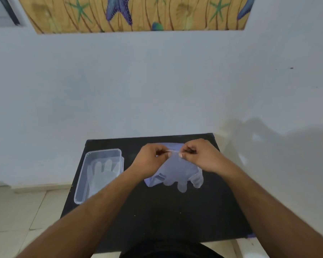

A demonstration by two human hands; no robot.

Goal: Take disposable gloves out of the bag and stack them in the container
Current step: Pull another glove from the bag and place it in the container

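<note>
A clear disposable glove point(181, 175) hangs over the black table point(157, 216), fingers pointing toward me. My left hand point(150, 159) and my right hand point(199, 155) each pinch its cuff edge, close together. Under the glove lies the bluish plastic bag point(151, 180), mostly hidden. At the table's left stands a clear rectangular container point(82, 185) with at least one glove point(101, 174) lying flat inside it.
The small table stands against a pale wall. Tiled floor point(17, 211) shows to the left of the table and a white edge at the lower right. A patterned curtain point(134, 13) hangs high on the wall.
</note>
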